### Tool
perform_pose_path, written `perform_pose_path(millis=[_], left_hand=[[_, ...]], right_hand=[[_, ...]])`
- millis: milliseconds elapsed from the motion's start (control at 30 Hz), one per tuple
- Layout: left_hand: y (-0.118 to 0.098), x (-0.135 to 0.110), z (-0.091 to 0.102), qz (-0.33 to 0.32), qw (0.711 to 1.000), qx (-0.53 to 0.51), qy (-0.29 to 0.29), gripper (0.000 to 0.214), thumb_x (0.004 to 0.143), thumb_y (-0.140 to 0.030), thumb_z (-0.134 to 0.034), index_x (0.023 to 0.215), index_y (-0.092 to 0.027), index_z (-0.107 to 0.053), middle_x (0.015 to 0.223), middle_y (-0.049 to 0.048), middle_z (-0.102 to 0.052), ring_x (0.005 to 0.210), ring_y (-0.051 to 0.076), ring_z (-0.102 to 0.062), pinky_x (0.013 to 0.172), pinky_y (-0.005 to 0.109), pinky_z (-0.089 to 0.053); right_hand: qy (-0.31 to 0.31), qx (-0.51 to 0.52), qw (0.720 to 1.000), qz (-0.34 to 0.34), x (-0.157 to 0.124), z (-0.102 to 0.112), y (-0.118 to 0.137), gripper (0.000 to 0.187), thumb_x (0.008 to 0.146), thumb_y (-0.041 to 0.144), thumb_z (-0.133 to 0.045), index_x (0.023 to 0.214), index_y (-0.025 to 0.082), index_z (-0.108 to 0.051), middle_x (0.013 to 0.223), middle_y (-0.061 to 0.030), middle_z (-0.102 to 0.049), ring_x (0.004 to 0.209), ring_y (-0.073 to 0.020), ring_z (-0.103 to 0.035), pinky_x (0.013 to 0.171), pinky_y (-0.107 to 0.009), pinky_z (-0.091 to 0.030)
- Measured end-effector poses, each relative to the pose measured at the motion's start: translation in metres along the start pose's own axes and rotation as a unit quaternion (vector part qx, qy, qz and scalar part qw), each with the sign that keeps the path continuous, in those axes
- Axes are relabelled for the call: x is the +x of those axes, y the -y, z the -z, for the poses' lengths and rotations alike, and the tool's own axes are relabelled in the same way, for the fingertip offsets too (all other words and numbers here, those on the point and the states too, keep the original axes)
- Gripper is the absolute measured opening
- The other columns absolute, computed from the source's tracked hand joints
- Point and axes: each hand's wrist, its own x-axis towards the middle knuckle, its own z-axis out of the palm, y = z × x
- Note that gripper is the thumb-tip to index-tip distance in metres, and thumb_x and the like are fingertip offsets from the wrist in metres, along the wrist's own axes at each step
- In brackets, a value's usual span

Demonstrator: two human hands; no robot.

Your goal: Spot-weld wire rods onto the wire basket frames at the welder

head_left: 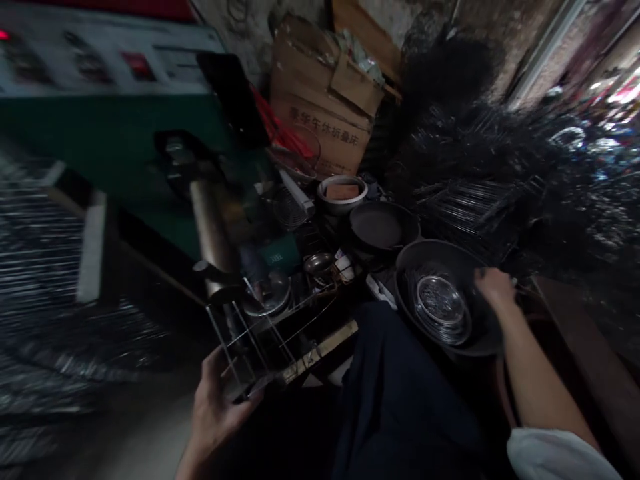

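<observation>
My left hand (216, 408) grips the near end of a wire frame (260, 340) made of thin metal rods, held out in front of a green machine (115, 127). My right hand (495, 288) reaches into a dark basin (425, 257) at my right and rests at the edge of a stack of shiny round metal pieces (440, 303) inside it. The fingers of that hand are curled down and partly hidden. My dark-trousered knee (400, 393) lies between the two hands.
A second dark pan (383, 225), a metal bowl holding a brick-like block (343, 192), a small cup (320, 265) and a cardboard box (325, 100) stand behind. Heaps of dark wire parts (490, 173) fill the right side; wire stock (40, 267) lies left.
</observation>
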Motion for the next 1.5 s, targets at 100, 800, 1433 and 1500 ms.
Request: perform_pose_path(millis=[100, 800, 1433, 1500], left_hand=[[-0.004, -0.004, 0.003, -0.027, 0.999, 0.008, 0.024, 0.079, 0.067, -0.043, -0.085, 0.135, -0.023, -0.050, 0.124, 0.0125, -0.066, 0.111, 0.038, -0.073, 0.097, 0.063, -0.062], [-0.003, -0.038, -0.006, -0.060, 0.996, -0.065, 0.023, 0.089, 0.070, -0.025, -0.076, 0.148, -0.026, -0.033, 0.133, 0.0122, -0.053, 0.120, 0.034, -0.064, 0.106, 0.061, -0.056], [0.010, -0.027, -0.017, -0.090, 0.994, -0.067, -0.015, 0.092, 0.070, -0.029, -0.076, 0.150, -0.024, -0.031, 0.136, 0.0142, -0.051, 0.119, 0.033, -0.063, 0.105, 0.058, -0.056], [0.010, -0.025, -0.018, -0.080, 0.994, -0.073, -0.013, 0.091, 0.069, -0.030, -0.076, 0.148, -0.025, -0.033, 0.134, 0.0140, -0.052, 0.117, 0.033, -0.063, 0.104, 0.057, -0.057]], right_hand=[[-0.020, 0.030, 0.999, 0.038, 0.010, 0.044, 0.003, 0.035, 0.101, 0.033, -0.055, 0.116, 0.009, -0.076, 0.111, -0.0287, -0.074, 0.101, -0.0360, -0.071, 0.081, -0.042, -0.049], [0.287, 0.505, 0.658, 0.479, -0.135, -0.050, 0.300, 0.058, 0.077, 0.067, -0.075, 0.057, 0.020, -0.048, 0.060, 0.0043, -0.040, 0.061, -0.0115, -0.037, 0.058, -0.026, -0.030], [0.290, 0.488, 0.686, 0.455, -0.127, -0.069, 0.328, 0.061, 0.070, 0.074, -0.077, 0.057, 0.021, -0.049, 0.057, 0.0017, -0.045, 0.057, -0.0138, -0.041, 0.053, -0.026, -0.034], [0.285, 0.490, 0.687, 0.454, -0.126, -0.070, 0.329, 0.060, 0.069, 0.073, -0.078, 0.057, 0.021, -0.050, 0.057, 0.0016, -0.045, 0.057, -0.0139, -0.041, 0.053, -0.026, -0.034]])
